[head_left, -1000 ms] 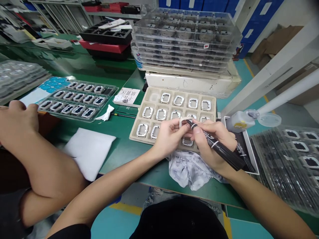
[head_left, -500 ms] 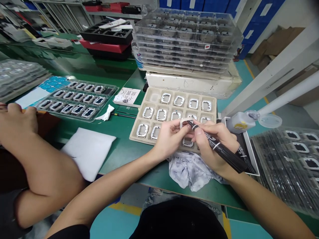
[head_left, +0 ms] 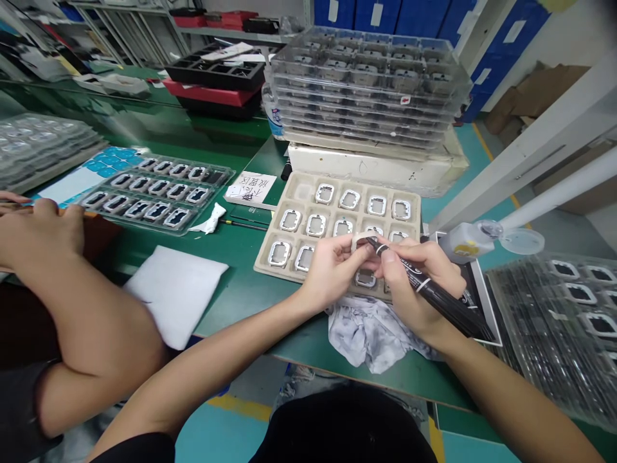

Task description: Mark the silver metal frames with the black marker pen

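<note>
In the head view my left hand (head_left: 332, 267) pinches a small light-coloured square frame (head_left: 361, 240) above the tray, its fingers covering much of the piece. My right hand (head_left: 417, 283) grips a black marker pen (head_left: 436, 297) like a pencil. The dark tip of the marker meets the frame's edge; whether it truly touches cannot be made out. Below both hands lies a beige moulded tray (head_left: 264, 260) with silver square frames (head_left: 290, 220) in its pockets. The upper-left pocket holds no frame. My hands hide some of the near-right pockets.
A crumpled grey-white cloth (head_left: 373, 337) lies before the tray. To the right stand a capped bottle (head_left: 470, 240) and stacked clear trays (head_left: 540, 321). Behind, more clear trays (head_left: 366, 96) rest on a white box (head_left: 361, 164). A co-worker's arm (head_left: 91, 302) reaches in at left, near white foam sheeting (head_left: 178, 289).
The camera view has shifted slightly, so the table appears a little further right and lower. Both hands keep nearly the same pose, with marker and frame still held together.
</note>
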The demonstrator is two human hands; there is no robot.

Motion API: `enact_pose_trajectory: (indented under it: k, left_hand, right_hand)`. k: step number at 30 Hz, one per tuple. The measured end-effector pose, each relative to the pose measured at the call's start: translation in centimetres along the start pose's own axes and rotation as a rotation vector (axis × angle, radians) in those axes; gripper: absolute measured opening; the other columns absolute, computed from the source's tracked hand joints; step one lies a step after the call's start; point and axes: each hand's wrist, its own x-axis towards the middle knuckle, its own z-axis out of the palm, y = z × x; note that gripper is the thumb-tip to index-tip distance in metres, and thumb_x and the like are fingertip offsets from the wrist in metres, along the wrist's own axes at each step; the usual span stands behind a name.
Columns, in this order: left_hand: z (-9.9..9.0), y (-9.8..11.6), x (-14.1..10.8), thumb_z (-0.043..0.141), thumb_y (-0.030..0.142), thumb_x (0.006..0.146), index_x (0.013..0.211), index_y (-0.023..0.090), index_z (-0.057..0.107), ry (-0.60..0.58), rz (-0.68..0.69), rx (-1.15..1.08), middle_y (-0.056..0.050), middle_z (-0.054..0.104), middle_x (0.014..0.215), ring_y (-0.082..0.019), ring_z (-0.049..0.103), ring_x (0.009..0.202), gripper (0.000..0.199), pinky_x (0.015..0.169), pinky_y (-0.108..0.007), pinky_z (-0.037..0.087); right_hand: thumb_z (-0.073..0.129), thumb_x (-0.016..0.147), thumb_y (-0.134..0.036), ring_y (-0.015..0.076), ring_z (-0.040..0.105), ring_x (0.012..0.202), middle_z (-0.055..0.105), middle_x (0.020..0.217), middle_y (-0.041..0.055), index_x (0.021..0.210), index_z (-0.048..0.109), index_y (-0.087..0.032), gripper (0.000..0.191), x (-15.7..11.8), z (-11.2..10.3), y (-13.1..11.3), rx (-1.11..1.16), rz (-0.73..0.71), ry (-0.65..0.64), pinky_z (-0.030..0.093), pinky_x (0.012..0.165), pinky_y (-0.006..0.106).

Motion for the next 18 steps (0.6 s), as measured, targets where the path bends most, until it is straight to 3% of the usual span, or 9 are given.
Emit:
enact_pose_trajectory:
  k: [8,12,15,18]
  left_hand:
    - [0.3,-0.4,-0.7,0.069,0.032,0.096,0.082,0.016,0.07,0.081,0.067,0.16,0.0,0.068,0.07,-0.011,0.061,0.062,0.022,0.062,-0.022,0.055]
    - [0.3,-0.6,-1.1,0.065,0.031,0.099,0.08,0.017,0.065,0.099,0.11,0.264,0.0,0.067,0.068,-0.012,0.061,0.06,0.024,0.059,-0.022,0.052]
    - [0.2,-0.6,-1.3,0.064,0.03,0.099,0.078,0.017,0.062,0.101,0.139,0.342,0.0,0.068,0.068,-0.012,0.064,0.06,0.024,0.057,-0.021,0.051]
    - [0.1,-0.4,-1.4,0.063,0.028,0.099,0.077,0.018,0.059,0.11,0.148,0.375,0.001,0.068,0.067,-0.013,0.066,0.061,0.025,0.057,-0.02,0.05]
  right_hand:
    - [0.072,0.096,-0.017,0.0207,0.076,0.077,0.073,0.08,-0.0008,0.099,0.068,-0.023,0.008,-0.1,0.3,-0.4,-0.026,0.002,0.03,0.067,0.077,0.039]
    - [0.07,0.094,-0.01,0.0204,0.077,0.082,0.072,0.083,-0.0004,0.098,0.065,-0.023,0.014,0.2,0.3,-0.8,-0.128,-0.125,-0.055,0.068,0.077,0.036]
    - [0.07,0.092,-0.006,0.0205,0.076,0.083,0.07,0.083,-0.0002,0.1,0.064,-0.021,0.018,0.3,0.3,-0.8,-0.161,-0.252,-0.049,0.07,0.08,0.037]
    - [0.071,0.09,-0.003,0.0201,0.076,0.084,0.071,0.085,0.0007,0.101,0.064,-0.021,0.022,0.4,0.1,-0.8,-0.171,-0.26,-0.064,0.069,0.08,0.035]
